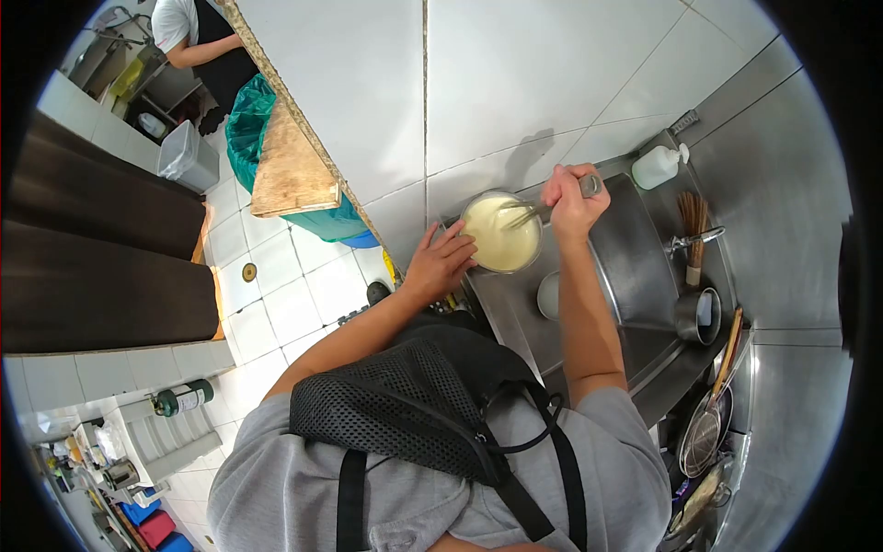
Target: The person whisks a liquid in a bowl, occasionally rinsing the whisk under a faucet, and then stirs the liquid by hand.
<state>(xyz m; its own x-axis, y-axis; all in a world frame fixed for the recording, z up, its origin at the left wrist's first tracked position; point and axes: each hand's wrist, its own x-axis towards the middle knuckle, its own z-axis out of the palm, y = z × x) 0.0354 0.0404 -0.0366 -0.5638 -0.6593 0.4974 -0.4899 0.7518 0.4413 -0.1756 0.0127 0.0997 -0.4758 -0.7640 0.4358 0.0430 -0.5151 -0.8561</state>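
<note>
A round bowl (504, 270) holds a smooth, pale yellow, creamy mixture (501, 244) and stands on the steel counter beside the tiled wall. My left hand (441, 264) grips the bowl's left side, fingers at the rim and the thumb hard to make out. Above the bowl's right edge, my right hand (572, 207) is closed around the metal handle of a whisk (590, 187). The whisk slants down to the left, its wire end dipped in the mixture. Partly covered by my right forearm, a pale round dish (548, 296) lies near the bowl.
To the right is a steel sink (635, 267) with a tap (708, 239), a soap bottle (657, 167), a straw brush (693, 230) and a steel pot (699, 317). Strainers (706, 432) hang below. Left, past the wall edge, stand a green-lined bin (248, 129) and another person (216, 55).
</note>
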